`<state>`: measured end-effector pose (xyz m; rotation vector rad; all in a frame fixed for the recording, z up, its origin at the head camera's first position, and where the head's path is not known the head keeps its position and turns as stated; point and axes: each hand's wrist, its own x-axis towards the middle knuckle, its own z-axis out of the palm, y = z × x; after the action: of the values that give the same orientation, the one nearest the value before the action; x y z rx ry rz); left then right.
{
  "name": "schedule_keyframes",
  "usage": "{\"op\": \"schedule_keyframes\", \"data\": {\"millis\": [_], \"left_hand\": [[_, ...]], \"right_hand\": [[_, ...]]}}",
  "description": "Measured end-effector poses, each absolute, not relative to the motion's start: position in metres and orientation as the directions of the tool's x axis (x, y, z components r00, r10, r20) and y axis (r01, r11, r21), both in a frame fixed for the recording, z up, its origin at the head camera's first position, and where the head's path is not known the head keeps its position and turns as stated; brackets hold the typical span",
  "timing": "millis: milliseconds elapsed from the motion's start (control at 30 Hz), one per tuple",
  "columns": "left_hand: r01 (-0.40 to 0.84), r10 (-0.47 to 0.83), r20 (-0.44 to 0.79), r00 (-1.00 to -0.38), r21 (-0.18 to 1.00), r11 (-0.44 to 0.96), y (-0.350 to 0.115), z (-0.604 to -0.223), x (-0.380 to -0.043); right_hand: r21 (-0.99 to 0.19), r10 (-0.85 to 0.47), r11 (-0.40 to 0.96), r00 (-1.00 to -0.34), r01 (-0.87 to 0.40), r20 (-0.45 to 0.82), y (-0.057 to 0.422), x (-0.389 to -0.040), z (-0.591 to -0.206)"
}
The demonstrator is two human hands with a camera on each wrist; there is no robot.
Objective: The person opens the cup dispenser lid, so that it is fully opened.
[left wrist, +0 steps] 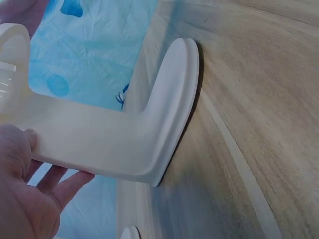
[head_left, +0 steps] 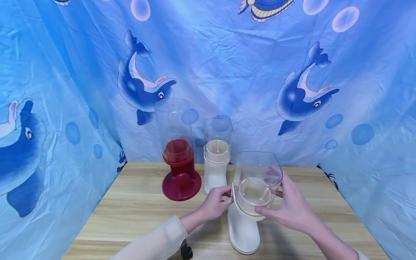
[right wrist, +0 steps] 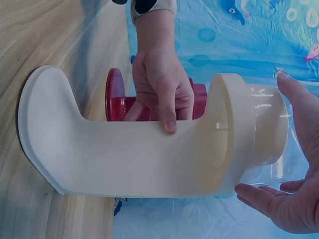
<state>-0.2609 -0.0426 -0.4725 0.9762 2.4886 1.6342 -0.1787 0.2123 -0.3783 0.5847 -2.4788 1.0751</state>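
Note:
In the head view, a white stand (head_left: 243, 233) with a rounded base rests upright on the table in front. A clear squarish container (head_left: 258, 164) sits in its top ring, around a cream inner cup (head_left: 254, 195). My left hand (head_left: 215, 205) grips the stand's neck from its left edge, thumb on the near face and fingers behind, as the right wrist view shows. My right hand (head_left: 292, 207) holds the clear container from the right, its thumb down by the ring and its fingers around the far side.
Behind on the wooden table (head_left: 130, 206) stand a dark red stand (head_left: 182, 184) with a tall clear cylinder (head_left: 173, 115) and a second white stand (head_left: 216, 177) with its own clear container. A blue dolphin-print curtain (head_left: 221, 72) hangs at the back and sides.

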Motion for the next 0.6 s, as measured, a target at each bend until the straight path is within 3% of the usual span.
{"op": "schedule_keyframes", "data": {"millis": [600], "left_hand": [[0.473, 0.5, 0.302, -0.812, 0.841, 0.261, -0.054, -0.474, -0.257]], "right_hand": [[-0.594, -0.286, 0.577, -0.82, -0.561, 0.496, 0.219, -0.183, -0.381]]}}
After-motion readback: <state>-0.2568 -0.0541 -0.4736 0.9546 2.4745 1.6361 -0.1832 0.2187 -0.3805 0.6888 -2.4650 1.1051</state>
